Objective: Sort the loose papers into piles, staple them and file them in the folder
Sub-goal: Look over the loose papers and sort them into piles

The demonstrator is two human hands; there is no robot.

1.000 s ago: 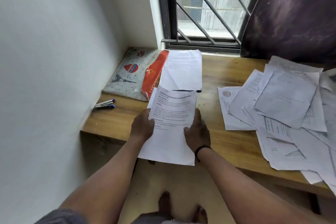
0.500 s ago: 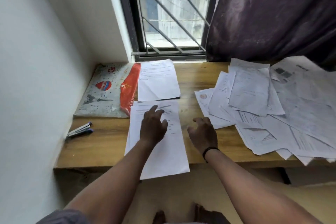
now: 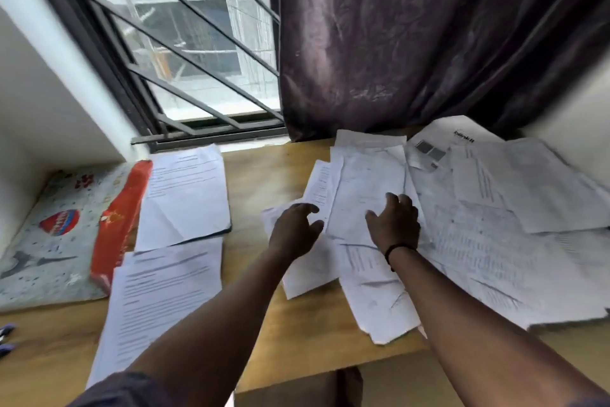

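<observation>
- A wooden table (image 3: 264, 175) is sitting under a barred window (image 3: 185, 43), with a dark curtain (image 3: 412, 43) hanging at the far right.
- Sorting is the step in hand: two sorted piles are lying at the left, one sheet pile far (image 3: 186, 198) and one near (image 3: 158, 291), just beside the patterned folder (image 3: 49, 235) with its red edge.
- The loose papers (image 3: 478, 225) are spreading across the right half of the table, overlapping untidily.
- The left hand (image 3: 293, 228) is hovering over the heap's left edge, fingers loosely curled, grasping nothing (contact is hard to judge).
- The right hand (image 3: 394, 225) is resting on a top sheet (image 3: 363, 195), fingers relaxed, no grip closed.
- The next move is probably calling for lifting one sheet free without dragging its neighbours.
</observation>
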